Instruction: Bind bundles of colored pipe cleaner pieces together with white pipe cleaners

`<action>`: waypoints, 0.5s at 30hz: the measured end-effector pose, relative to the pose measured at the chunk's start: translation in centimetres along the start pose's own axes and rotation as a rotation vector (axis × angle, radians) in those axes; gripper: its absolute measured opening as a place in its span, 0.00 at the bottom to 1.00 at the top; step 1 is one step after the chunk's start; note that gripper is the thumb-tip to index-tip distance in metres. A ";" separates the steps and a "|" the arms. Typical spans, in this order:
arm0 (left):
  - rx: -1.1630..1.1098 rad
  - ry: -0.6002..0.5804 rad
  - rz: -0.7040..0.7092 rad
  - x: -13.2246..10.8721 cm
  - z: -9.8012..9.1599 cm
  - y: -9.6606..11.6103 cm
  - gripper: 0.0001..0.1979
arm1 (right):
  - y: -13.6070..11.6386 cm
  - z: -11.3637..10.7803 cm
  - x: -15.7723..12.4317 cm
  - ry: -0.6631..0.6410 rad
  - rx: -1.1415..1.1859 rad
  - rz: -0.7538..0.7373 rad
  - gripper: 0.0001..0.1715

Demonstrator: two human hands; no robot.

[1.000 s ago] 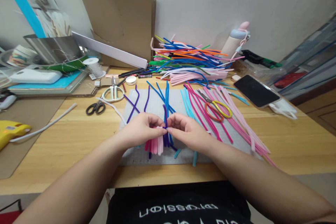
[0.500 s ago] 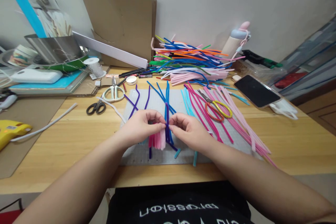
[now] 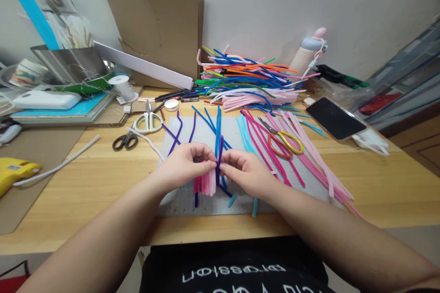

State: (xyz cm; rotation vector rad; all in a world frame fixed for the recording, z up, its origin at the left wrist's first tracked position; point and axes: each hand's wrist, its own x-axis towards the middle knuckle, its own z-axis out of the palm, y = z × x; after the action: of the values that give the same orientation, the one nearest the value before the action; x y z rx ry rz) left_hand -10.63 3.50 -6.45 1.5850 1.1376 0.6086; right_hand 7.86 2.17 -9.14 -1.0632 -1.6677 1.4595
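Note:
Both of my hands meet over a grey cutting mat [image 3: 240,206]. My left hand [image 3: 190,165] is closed, pinching a bundle of pink pipe cleaners [image 3: 206,184] that hangs below its fingers, shading from deep to pale pink. My right hand [image 3: 245,169] is closed too, its thumb and finger pinching a purple pipe cleaner [image 3: 218,175] that stands upright at the bundle's right side. Blue pipe cleaners [image 3: 218,123] lie on the mat beyond my fingertips. Loose purple pipe cleaners [image 3: 178,130] lie to the left, and magenta ones [image 3: 264,151] to the right.
Red-and-yellow scissors [image 3: 282,142] rest on the mat's right side; white scissors [image 3: 148,121] and black-handled scissors [image 3: 125,141] lie left. A pipe cleaner heap [image 3: 254,82] is at the back. A phone [image 3: 336,118] lies right, a yellow glue gun [image 3: 17,171] far left.
The purple pipe cleaner's upper end has tilted slightly to the right. My right hand's fingertips have shifted a little; my left hand keeps nearly the same place.

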 end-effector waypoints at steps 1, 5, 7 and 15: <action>0.006 0.002 0.001 0.0 0.0 0.0 0.06 | 0.0 0.0 0.0 -0.005 0.013 0.017 0.06; 0.020 0.006 0.007 0.1 0.0 -0.1 0.06 | 0.0 0.0 0.0 0.023 0.020 0.029 0.07; 0.023 0.004 0.002 0.1 0.0 -0.1 0.06 | 0.1 0.0 0.0 0.064 0.006 0.008 0.07; 0.035 0.014 0.010 -0.1 0.0 0.2 0.06 | -0.2 0.0 0.0 0.035 0.052 0.016 0.05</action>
State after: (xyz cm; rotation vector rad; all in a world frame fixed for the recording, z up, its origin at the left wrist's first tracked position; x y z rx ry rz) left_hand -10.55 3.42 -6.24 1.6195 1.1577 0.6102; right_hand 7.83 2.19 -8.94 -1.0701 -1.5914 1.4781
